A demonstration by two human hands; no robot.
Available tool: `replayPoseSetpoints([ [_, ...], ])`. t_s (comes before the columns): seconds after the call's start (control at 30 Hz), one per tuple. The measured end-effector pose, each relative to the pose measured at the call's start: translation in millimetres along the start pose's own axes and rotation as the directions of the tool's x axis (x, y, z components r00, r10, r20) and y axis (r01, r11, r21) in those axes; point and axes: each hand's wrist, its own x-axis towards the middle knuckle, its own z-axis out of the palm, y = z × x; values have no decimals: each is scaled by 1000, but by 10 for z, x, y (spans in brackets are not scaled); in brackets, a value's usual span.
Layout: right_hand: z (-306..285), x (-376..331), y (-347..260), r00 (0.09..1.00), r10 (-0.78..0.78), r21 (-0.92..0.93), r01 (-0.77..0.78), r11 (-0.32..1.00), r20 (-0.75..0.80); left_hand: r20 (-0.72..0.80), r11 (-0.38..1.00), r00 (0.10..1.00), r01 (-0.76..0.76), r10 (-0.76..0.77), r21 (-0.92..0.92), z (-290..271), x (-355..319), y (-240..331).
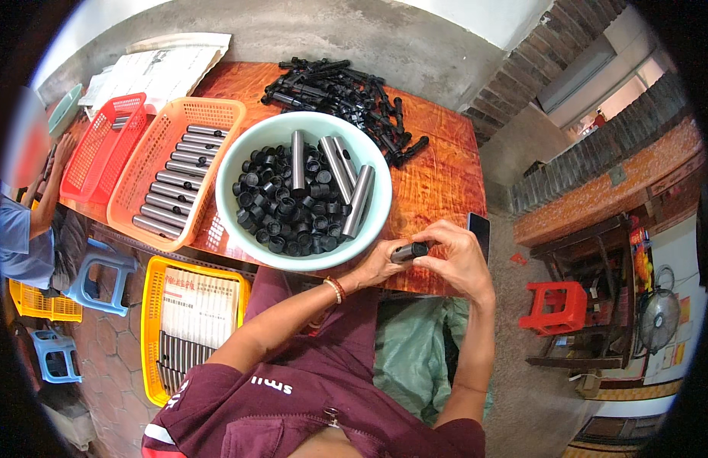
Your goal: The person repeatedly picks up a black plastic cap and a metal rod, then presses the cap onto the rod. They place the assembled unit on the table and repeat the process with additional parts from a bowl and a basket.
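Note:
At the table's near edge my left hand (375, 267) is closed around a short-looking metal tube (400, 254), most of it hidden by the fingers. My right hand (459, 258) pinches a black plastic cap (420, 249) at the tube's right end, thumb and forefinger on either side. Just beyond my left hand stands a pale green basin (226, 221). Many loose black caps (281, 210) fill its bottom, and several silver metal tubes (298, 162) lean on top of them.
An orange basket (236, 114) of metal tubes and a red basket (83, 187) stand left of the basin. Black plastic parts (331, 91) are heaped behind it. A phone (478, 233) lies at the right edge. A yellow crate (149, 336) sits below; a co-worker (29, 237) sits far left.

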Motion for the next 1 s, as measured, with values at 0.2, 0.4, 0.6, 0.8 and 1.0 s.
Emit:
replayPoseSetpoints([
  [0.2,-73,65,42,996,-39,14,38,999,79,67,998,997,28,-24,-52,-34,41,144],
  [0.4,-20,26,60,1000,-6,-17,7,1000,29,103,999,994,48,-45,-27,-53,28,91],
  [0.6,100,-47,119,994,19,-56,-25,998,-103,82,1000,997,7,-7,-1,-36,28,90],
  [0.8,179,-79,41,979,80,-200,-118,973,-185,91,999,995,45,-45,1,-41,9,-9],
  [1.0,124,-91,-157,987,-21,-219,-15,976,-162,92,976,993,88,-71,-198,-44,-4,102],
])
